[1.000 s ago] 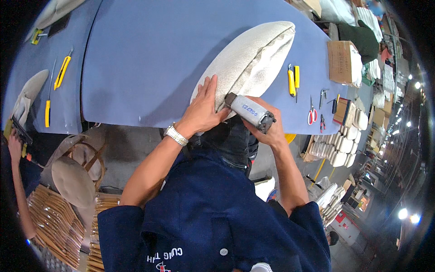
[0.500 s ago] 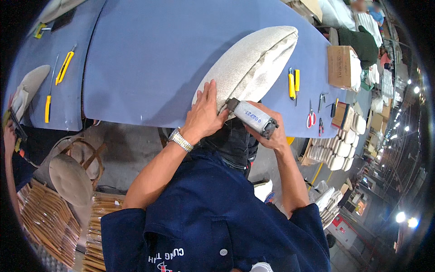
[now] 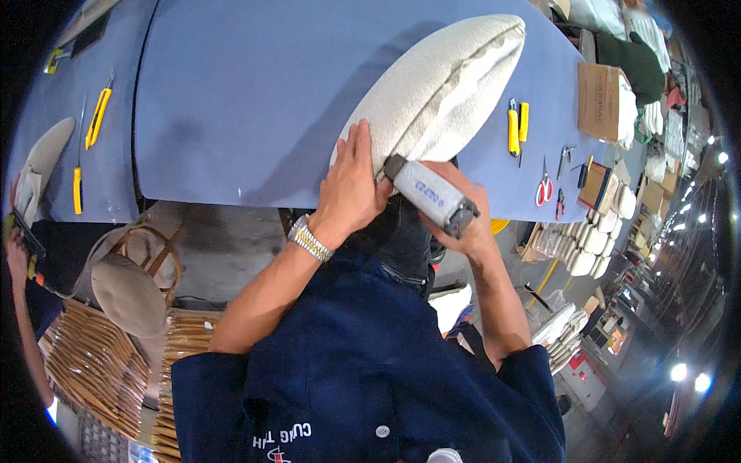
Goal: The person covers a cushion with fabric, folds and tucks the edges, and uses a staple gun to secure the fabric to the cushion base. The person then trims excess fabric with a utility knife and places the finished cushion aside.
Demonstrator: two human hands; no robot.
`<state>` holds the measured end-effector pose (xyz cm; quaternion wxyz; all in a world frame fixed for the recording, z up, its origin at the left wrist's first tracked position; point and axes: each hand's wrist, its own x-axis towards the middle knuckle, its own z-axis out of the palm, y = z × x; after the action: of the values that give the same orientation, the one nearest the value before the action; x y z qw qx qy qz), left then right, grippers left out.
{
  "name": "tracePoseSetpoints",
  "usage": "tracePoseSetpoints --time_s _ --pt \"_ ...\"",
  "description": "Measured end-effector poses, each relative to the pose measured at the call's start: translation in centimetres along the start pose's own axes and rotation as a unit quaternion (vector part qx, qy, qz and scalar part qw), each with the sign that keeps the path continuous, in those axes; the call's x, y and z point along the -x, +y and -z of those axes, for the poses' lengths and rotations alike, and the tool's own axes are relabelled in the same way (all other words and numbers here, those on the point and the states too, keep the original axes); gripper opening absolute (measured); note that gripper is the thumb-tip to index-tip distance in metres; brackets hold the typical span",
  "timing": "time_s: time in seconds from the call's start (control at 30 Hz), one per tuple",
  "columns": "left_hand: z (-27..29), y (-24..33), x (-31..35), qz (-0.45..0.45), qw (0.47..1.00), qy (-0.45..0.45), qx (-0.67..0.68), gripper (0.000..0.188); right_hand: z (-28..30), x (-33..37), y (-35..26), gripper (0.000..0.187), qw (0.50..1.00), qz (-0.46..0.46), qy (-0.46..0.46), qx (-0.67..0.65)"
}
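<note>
A cream fabric-covered seat cushion (image 3: 432, 85) stands tilted up on the blue table, its folded fabric edge and pale underside turned to the right. My left hand (image 3: 351, 181), with a metal watch on the wrist, grips the cushion's near end, fingers lying along its top side and thumb at the edge. In my right hand (image 3: 467, 208) is a grey staple gun (image 3: 431, 191). Its dark nose meets the folded edge of the cushion, close to my left thumb. The grip fingers of the right hand are partly hidden behind the tool.
Yellow-handled tools (image 3: 513, 131) and red-handled scissors (image 3: 544, 185) lie at right, before a cardboard box (image 3: 600, 100). Further left rest a yellow cutter (image 3: 98, 116) and screwdriver (image 3: 78, 189). A co-worker's arm (image 3: 27, 324) shows beyond a round-seated chair (image 3: 127, 293).
The cushion's far tip sits higher and further right in view, and the table scene has shifted slightly. Both hands keep their hold, the staple gun's nose still at the cushion's edge.
</note>
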<state>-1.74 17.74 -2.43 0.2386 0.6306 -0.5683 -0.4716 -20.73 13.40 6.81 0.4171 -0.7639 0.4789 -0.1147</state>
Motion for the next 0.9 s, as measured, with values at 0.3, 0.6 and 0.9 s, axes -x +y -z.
tracePoseSetpoints --time_s 0.3,0.6,0.9 --pt "0.9 -1.7 0.8 -0.044 0.996 0.039 0.072 0.093 -1.0 -0.4 -0.3 0.059 0.997 0.052 0.043 0.030" --pt "1.2 -1.3 1.2 -0.029 0.999 0.037 0.021 0.090 -0.5 -0.3 -0.8 0.061 0.998 0.049 -0.006 0.032" --pt "0.1 -1.5 0.9 -0.077 0.990 0.109 0.037 0.092 -1.0 -0.9 -0.9 0.062 0.999 0.045 -0.011 0.005"
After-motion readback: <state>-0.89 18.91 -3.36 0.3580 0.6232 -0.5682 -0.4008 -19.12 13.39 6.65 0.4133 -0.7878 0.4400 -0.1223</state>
